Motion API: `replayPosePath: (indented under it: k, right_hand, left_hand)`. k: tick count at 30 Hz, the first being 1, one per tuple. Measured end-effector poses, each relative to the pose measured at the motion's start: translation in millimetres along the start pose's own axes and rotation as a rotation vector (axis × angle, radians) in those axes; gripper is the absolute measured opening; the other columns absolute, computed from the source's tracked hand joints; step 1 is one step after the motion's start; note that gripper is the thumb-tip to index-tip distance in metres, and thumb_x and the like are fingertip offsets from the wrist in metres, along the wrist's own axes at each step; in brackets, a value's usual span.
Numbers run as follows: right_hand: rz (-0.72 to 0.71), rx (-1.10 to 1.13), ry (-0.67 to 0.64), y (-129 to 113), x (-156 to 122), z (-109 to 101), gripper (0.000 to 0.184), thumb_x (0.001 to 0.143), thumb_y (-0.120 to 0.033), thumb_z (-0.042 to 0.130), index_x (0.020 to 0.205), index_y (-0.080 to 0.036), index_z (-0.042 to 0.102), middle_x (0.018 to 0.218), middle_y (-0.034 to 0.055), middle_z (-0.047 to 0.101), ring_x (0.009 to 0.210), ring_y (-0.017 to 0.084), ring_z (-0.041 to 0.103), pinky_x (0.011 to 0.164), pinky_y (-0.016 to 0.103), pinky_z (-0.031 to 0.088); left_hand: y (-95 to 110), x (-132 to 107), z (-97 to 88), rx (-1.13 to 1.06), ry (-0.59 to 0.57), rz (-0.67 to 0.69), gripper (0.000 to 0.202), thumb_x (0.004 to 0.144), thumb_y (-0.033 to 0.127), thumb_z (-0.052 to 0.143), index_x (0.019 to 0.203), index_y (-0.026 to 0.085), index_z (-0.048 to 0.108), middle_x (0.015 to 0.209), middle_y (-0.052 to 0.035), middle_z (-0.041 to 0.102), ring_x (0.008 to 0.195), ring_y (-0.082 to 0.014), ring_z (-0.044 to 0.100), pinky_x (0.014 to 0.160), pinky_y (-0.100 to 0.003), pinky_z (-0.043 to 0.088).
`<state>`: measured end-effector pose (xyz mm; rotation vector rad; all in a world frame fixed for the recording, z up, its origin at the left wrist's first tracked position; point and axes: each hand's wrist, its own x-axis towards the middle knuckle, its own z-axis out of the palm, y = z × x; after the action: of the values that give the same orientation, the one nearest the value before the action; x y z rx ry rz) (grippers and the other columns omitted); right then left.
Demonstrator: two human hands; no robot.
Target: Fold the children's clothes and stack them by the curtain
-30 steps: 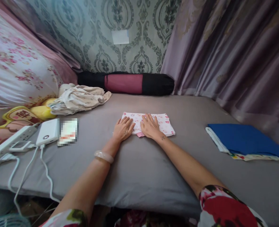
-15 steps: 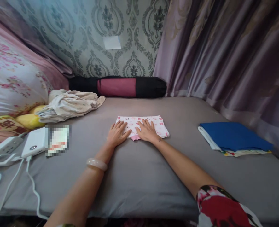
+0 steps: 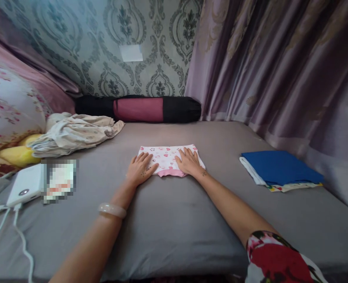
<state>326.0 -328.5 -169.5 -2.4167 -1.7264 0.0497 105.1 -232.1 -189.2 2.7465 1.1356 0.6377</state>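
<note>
A folded white garment (image 3: 164, 156) with pink and red prints and a pink edge (image 3: 171, 173) lies flat on the grey sheet in the middle of the view. My left hand (image 3: 140, 168) rests palm down on its left side, fingers stretched out. On its right side lies my right hand (image 3: 189, 162), also flat with the fingers spread. Neither hand grips the cloth. Parts of the garment under both palms are hidden.
To the right sits a stack of folded cloth with a blue piece (image 3: 280, 167) on top. A white power bank (image 3: 28, 184) with cables, a crumpled beige cloth (image 3: 76, 133) and a yellow plush (image 3: 20, 153) are at left. A black and pink roll (image 3: 140, 109) lies along the wall.
My hands have moved apart across the garment, and more of its middle and pink edge now shows. The view has turned slightly to the right.
</note>
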Motion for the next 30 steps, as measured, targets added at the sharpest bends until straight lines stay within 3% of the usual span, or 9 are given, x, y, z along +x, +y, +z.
replayPosePath:
  k: [8,15,22,24,26,28,30]
  right_hand:
    - [-0.015,0.067,-0.070,6,6,-4,0.058,0.098,-0.046,0.023,0.146,-0.016,0.039,0.155,0.0143,0.030,0.143,0.028,0.024,0.114,0.049,0.013]
    - [0.075,0.031,-0.030,32,7,-8,0.064,0.099,-0.044,0.018,0.147,-0.005,0.033,0.156,0.0175,0.025,0.145,0.027,0.019,0.116,0.047,0.013]
    - [0.060,0.107,-0.034,35,9,-2,0.062,0.100,-0.043,0.024,0.145,-0.003,0.037,0.156,0.0191,0.025,0.145,0.027,0.017,0.116,0.039,0.016]
    - [0.091,0.224,-0.041,39,14,-8,0.054,0.100,-0.040,0.028,0.142,-0.009,0.044,0.154,0.0160,0.032,0.143,0.023,0.025,0.114,0.034,0.022]
    - [0.190,0.363,-0.037,48,19,-17,0.046,0.100,-0.035,0.031,0.136,-0.016,0.051,0.145,0.0121,0.047,0.133,0.018,0.043,0.105,0.026,0.035]
    - [0.312,0.446,-0.042,61,23,-25,0.040,0.099,-0.031,0.032,0.128,-0.018,0.058,0.127,0.0100,0.063,0.113,0.015,0.060,0.088,0.022,0.045]
    - [0.393,0.453,-0.070,74,25,-31,0.037,0.097,-0.030,0.036,0.114,-0.015,0.066,0.105,0.0107,0.072,0.090,0.016,0.068,0.072,0.022,0.049]
  left_hand:
    - [2,-1,-4.2,0.071,-0.043,0.001,0.057,0.092,0.056,0.042,0.136,0.021,0.052,0.143,-0.0101,0.050,0.136,-0.0282,0.040,0.113,-0.046,0.028]
    - [-1,0,-3.2,0.039,-0.066,-0.013,0.059,0.091,0.058,0.041,0.136,0.021,0.051,0.144,-0.0108,0.049,0.137,-0.0273,0.039,0.110,-0.043,0.033]
    - [-1,0,-6.6,-0.018,-0.101,-0.054,0.059,0.090,0.059,0.042,0.135,0.021,0.052,0.146,-0.0098,0.046,0.137,-0.0278,0.038,0.111,-0.044,0.031]
    - [-1,1,-6.8,-0.051,-0.105,-0.069,0.056,0.092,0.056,0.041,0.134,0.021,0.053,0.146,-0.0093,0.047,0.137,-0.0270,0.038,0.111,-0.044,0.031]
    - [-3,4,-6.5,-0.097,-0.078,-0.094,0.052,0.092,0.052,0.042,0.131,0.020,0.054,0.144,-0.0098,0.048,0.136,-0.0257,0.040,0.112,-0.042,0.031]
    - [-7,9,-7.1,-0.127,-0.023,-0.136,0.050,0.089,0.046,0.047,0.129,0.016,0.055,0.142,-0.0131,0.049,0.133,-0.0258,0.044,0.111,-0.039,0.034]
    - [-13,16,-10.6,-0.101,0.013,-0.229,0.048,0.086,0.038,0.052,0.125,0.011,0.057,0.134,-0.0177,0.055,0.127,-0.0282,0.049,0.107,-0.038,0.038]
